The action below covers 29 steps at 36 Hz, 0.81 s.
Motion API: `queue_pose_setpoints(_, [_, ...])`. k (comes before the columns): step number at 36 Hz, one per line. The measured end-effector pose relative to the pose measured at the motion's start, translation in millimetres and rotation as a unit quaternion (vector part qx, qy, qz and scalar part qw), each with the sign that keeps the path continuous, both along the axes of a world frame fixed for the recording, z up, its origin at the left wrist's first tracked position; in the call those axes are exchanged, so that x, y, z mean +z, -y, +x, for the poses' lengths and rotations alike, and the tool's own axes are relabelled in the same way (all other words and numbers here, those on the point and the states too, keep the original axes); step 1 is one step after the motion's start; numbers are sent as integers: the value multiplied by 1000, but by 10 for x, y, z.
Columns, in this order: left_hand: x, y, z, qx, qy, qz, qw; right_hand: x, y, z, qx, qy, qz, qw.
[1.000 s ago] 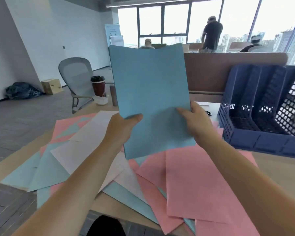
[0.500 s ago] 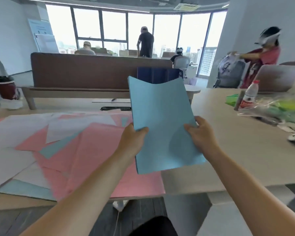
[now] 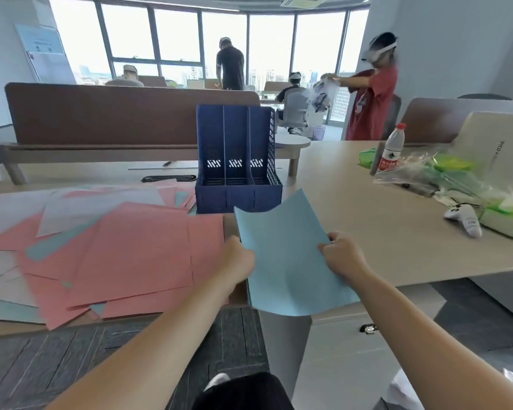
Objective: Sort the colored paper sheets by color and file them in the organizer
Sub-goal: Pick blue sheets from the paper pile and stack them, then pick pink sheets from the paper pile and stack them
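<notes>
I hold a light blue paper sheet with both hands, tilted low over the near table edge. My left hand grips its left side and my right hand pinches its right side. Just beyond the sheet stands the dark blue organizer, upright with three empty-looking slots. To the left, several pink sheets, white sheets and light blue sheets lie spread and overlapping on the table.
The beige table runs on to the right, where a water bottle, plastic bags with green contents and a white controller lie. A brown divider stands behind. A person in red stands at the back right.
The sheet came down from upright in front of me to a low tilt before the organizer. My view swung so the organizer now stands straight ahead.
</notes>
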<state>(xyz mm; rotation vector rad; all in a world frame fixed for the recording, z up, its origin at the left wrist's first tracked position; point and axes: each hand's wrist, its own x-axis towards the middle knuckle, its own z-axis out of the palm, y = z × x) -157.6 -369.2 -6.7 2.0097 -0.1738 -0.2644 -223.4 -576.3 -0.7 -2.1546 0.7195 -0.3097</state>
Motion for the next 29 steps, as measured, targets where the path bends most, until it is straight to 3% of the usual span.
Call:
queue_pose_setpoints(10, [45,40,-44,-4,19,42,999,-67,71,150,2,-38,-40,998])
queue_pose_setpoints(19, [54,52,99,-22,-5,20,1000,-91,98,260,14,-78,-79,994])
queue_pose_setpoints(25, [136,-42,82,-38,19,57,997,-5,-42,258,12,-95,-155,983])
queue_pose_setpoints(29, [199,-171,62,-29,51,46,997,84,-307,307,36,-60,-205,976])
